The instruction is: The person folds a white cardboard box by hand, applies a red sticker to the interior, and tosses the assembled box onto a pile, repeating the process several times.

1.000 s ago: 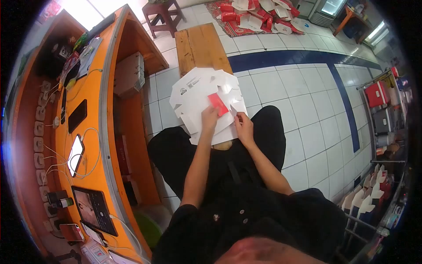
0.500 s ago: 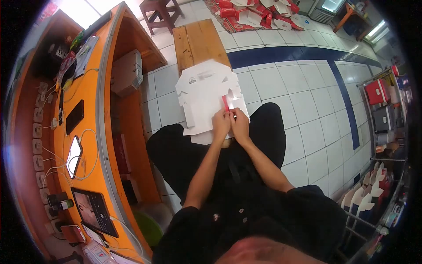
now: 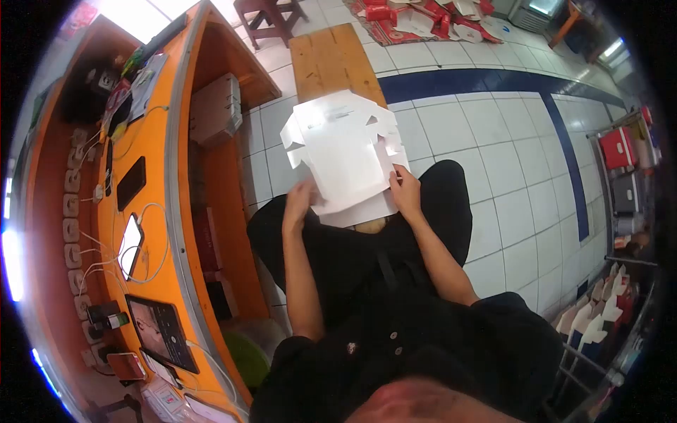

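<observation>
A white cardboard box blank [image 3: 342,158] with cut flaps lies in front of me, over the end of a wooden bench [image 3: 328,60] between my knees. Some of its flaps stand partly raised along the right and near edges. My right hand [image 3: 405,192] pinches the blank's right side near the lower corner. At the lower left corner is my left hand [image 3: 300,199], smeared by motion; whether its fingers touch the cardboard cannot be made out.
On my left runs an orange counter [image 3: 166,233] with phones, a tablet [image 3: 162,331] and charging cables. Folded red and white boxes [image 3: 437,20] lie on a mat ahead. A metal rack [image 3: 627,257] stands at the right, and a stool [image 3: 271,17] behind the bench.
My hands have parted: the left moved to the blank's left corner, the right to its right edge. The red strip between my fingers no longer shows. The near and right flaps are tilted up.
</observation>
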Available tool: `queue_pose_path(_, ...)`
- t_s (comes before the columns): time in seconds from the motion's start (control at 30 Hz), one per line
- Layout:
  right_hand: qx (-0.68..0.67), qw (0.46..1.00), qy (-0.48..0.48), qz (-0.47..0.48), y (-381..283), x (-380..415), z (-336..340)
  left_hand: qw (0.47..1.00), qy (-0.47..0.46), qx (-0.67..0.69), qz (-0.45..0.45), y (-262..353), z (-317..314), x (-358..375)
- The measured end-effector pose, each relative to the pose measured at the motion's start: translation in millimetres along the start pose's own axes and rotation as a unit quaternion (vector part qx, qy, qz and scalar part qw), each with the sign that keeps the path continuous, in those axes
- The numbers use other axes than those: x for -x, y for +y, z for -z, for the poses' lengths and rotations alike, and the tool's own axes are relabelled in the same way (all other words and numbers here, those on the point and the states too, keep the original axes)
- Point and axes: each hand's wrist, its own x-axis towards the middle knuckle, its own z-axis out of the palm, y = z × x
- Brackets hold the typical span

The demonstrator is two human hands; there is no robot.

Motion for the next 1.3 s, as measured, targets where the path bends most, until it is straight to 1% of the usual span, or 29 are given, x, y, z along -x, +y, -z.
queue_pose_path(0.03,0.008,1.0,-0.01,0.007,-3,0,0,0.994,-0.054,0.088,-0.027,2,-9,12)
queue_pose_path(0.1,0.028,0.999,-0.03,0.017,-6,1,3,0.98,-0.058,0.186,-0.025,8,-28,30)
queue_pose_path(0.2,0.045,0.997,-0.039,0.047,-2,2,4,0.982,-0.065,0.164,-0.068,10,-35,30)
queue_pose_path(0.23,0.048,0.996,-0.043,0.061,-5,2,6,0.983,-0.062,0.154,-0.075,13,-36,30)
queue_pose_path(0.33,0.033,0.996,-0.047,0.064,-13,3,8,0.986,-0.049,0.138,-0.086,16,-38,24)
queue_pose_path(0.37,0.062,0.991,-0.008,0.117,-17,5,8,0.986,-0.043,0.142,-0.082,11,-38,18)
queue_pose_path(0.4,0.09,0.981,0.032,0.17,-36,9,10,0.986,-0.038,0.145,-0.079,5,-37,12)
queue_pose_path(0.43,0.118,0.966,0.071,0.221,-54,13,12,0.979,-0.032,0.179,-0.091,2,-38,7)
queue_pose_path(0.53,0.126,0.922,-0.062,0.362,-84,27,21,0.953,-0.025,0.279,-0.117,-8,-48,2)
queue_pose_path(0.6,0.125,0.891,-0.142,0.414,-91,40,12,0.93,-0.034,0.343,-0.13,-6,-55,2)
queue_pose_path(0.63,0.123,0.872,-0.18,0.439,-94,44,7,0.935,-0.029,0.333,-0.12,-4,-58,5)
queue_pose_path(0.7,0.113,0.877,-0.166,0.435,-82,48,-8,0.944,-0.015,0.313,-0.098,1,-61,15)
queue_pose_path(0.73,0.107,0.88,-0.159,0.434,-77,50,-15,0.941,-0.014,0.319,-0.111,3,-63,20)
queue_pose_path(0.8,0.093,0.921,-0.11,0.362,-73,53,-22,0.934,-0.014,0.331,-0.136,7,-71,28)
queue_pose_path(0.83,0.087,0.938,-0.084,0.325,-75,53,-24,0.94,0.0,0.318,-0.12,8,-74,31)
queue_pose_path(0.9,0.081,0.955,-0.059,0.279,-76,54,-27,0.952,0.028,0.293,-0.088,7,-79,35)
queue_pose_path(0.93,0.078,0.963,-0.047,0.255,-76,54,-28,0.951,0.029,0.294,-0.094,6,-81,35)
queue_pose_path(1.0,0.081,0.965,-0.049,0.244,-77,52,-29,0.949,0.033,0.295,-0.106,3,-86,37)
queue_pose_path(1.13,0.089,0.966,-0.058,0.236,-75,49,-29,0.966,0.028,0.234,-0.109,-2,-86,35)
queue_pose_path(1.2,0.104,0.959,-0.072,0.252,-74,48,-31,0.973,0.017,0.198,-0.119,-4,-89,34)
queue_pose_path(1.3,0.099,0.961,-0.068,0.25,-75,48,-32,0.965,-0.004,0.233,-0.118,-6,-95,36)
